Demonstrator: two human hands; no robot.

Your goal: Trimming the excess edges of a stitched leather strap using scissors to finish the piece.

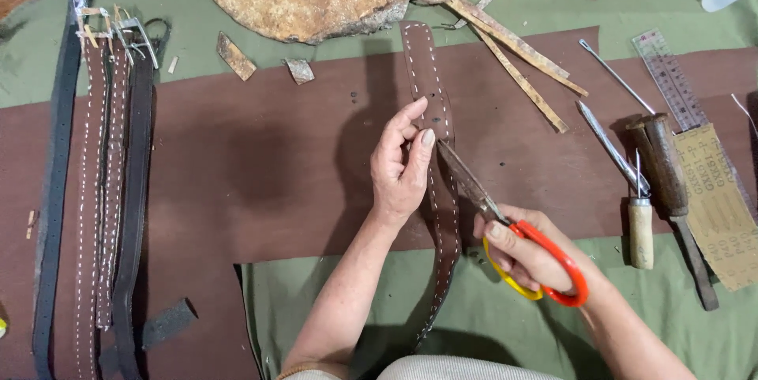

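Scissors [505, 230] in the right hand [529, 257] meet the stitched brown leather strap [438, 167], which the left hand [403, 163] pinches; blades seem nearly closed, trimming apparently unfinished beside finished belts [103, 190].

The left hand [401, 160] pinches a brown leather strap [438, 182] with white edge stitching, thumb and fingers [427, 140] closed on it near its punched holes. The right hand [530, 252] grips orange-and-yellow-handled scissors [505, 230], blades angled up-left and meeting the strap's right edge just below the left fingers. The strap lies lengthwise on a dark brown leather sheet [268, 167] over a green-covered worktop [332, 301]. Finished belts [99, 190] lie at the left; awls [632, 182], a ruler [671, 80] and sandpaper [718, 206] lie at the right.
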